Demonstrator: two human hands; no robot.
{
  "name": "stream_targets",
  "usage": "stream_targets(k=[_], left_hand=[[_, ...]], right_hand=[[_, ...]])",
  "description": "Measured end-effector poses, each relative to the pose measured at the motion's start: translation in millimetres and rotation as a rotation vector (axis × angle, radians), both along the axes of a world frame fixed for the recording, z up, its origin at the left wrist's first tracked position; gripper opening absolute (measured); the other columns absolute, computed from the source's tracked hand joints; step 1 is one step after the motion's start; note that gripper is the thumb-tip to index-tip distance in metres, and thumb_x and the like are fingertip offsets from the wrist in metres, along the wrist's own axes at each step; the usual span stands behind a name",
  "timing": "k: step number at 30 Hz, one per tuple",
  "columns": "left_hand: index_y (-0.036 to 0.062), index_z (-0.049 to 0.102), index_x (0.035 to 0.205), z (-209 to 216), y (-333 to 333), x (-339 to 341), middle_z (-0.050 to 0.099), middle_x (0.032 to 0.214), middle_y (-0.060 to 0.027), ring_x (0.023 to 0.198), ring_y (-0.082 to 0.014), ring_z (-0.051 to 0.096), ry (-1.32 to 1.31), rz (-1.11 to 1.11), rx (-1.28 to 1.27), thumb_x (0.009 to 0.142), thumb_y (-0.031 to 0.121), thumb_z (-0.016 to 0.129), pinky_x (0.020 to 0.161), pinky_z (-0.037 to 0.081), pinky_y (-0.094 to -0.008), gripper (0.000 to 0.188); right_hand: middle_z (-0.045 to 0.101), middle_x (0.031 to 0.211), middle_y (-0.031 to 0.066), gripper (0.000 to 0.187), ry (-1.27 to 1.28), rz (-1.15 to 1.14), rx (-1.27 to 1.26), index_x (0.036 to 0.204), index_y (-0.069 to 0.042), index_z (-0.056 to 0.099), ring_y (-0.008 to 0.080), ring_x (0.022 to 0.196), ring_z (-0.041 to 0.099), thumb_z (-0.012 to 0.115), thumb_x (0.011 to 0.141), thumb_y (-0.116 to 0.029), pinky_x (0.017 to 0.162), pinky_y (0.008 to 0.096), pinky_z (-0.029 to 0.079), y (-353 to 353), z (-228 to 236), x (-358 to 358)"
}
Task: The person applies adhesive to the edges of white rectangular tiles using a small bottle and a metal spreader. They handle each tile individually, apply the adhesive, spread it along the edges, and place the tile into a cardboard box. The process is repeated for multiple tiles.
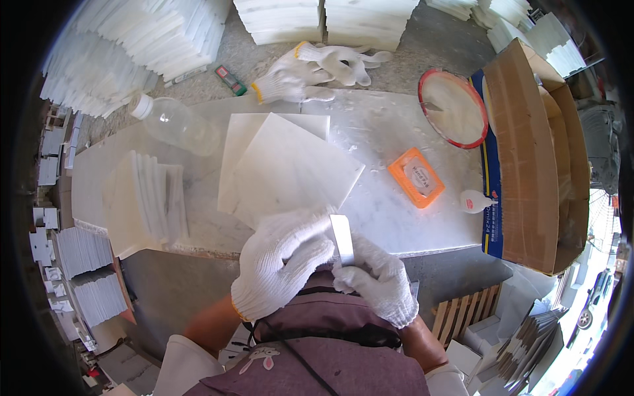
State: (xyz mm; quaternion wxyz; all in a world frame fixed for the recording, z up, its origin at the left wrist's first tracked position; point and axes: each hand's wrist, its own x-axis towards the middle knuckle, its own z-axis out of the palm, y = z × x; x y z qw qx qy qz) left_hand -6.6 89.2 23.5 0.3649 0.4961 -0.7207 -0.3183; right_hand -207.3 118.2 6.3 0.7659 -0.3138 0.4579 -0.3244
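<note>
A: How are the hands?
B: Both wear white gloves. The right hand [380,284] is curled, thumb and fingers closed around the lower end of a flat, pale strip [341,232]. The left hand [281,267] is half open, fingers bent; I can't tell if it grips the strip too.
A: Where's the strip, exactly?
B: Between the hands, its far end pointing away from the body, near the table's [370,234] front edge.
A: And past them?
B: White tiles [297,168] lie askew, overlapping, just beyond the left hand. More tiles [145,201] stand further left, near a clear bottle [175,124].
A: To the right?
B: An orange box [417,178], a small white squeeze bottle [473,201], then a cardboard box [528,152].
A: Farthest back?
B: Spare gloves [287,74], near tall white stacks [366,23].
</note>
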Motion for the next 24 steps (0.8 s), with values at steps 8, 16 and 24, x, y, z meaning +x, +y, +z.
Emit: stream_targets(k=[8, 16, 24], left_hand=[[0.0054, 0.072, 0.102, 14.9, -24.1, 1.5, 0.071, 0.1, -0.0115, 0.094, -0.0291, 0.067, 0.066, 0.103, 0.318, 0.082, 0.017, 0.076, 0.082, 0.052, -0.0371, 0.024], [0.0119, 0.068, 0.114, -13.5, -104.4, 11.8, 0.061, 0.122, -0.0122, 0.115, -0.0332, 0.056, -0.565, 0.0, -0.389, 0.081, 0.027, 0.075, 0.097, 0.045, -0.0445, 0.037], [0.0132, 0.069, 0.115, -15.2, -94.3, 7.1, 0.06, 0.123, -0.0105, 0.121, -0.0318, 0.053, -0.511, -0.168, -0.359, 0.081, 0.029, 0.073, 0.106, 0.039, -0.0485, 0.038]], right_hand=[[0.066, 0.09, 0.0044, 0.022, 0.364, -0.068, -0.112, 0.111, 0.005, 0.064, 0.012, 0.078, 0.062, 0.062, 0.096, -0.01, 0.073, 0.0271, 0.053, -10.7, -8.2, -45.9], [0.067, 0.082, 0.0078, 0.035, 0.617, 0.004, -0.383, 0.129, 0.004, 0.055, 0.0102, 0.062, 0.062, 0.047, 0.099, -0.013, 0.058, 0.025, 0.051, -54.5, 2.6, -53.1], [0.065, 0.077, 0.0101, 0.044, 0.761, 0.195, -0.455, 0.138, -0.007, 0.054, 0.0158, 0.059, 0.06, 0.055, 0.094, -0.01, 0.062, 0.0299, 0.052, -71.8, 16.0, -52.2]])
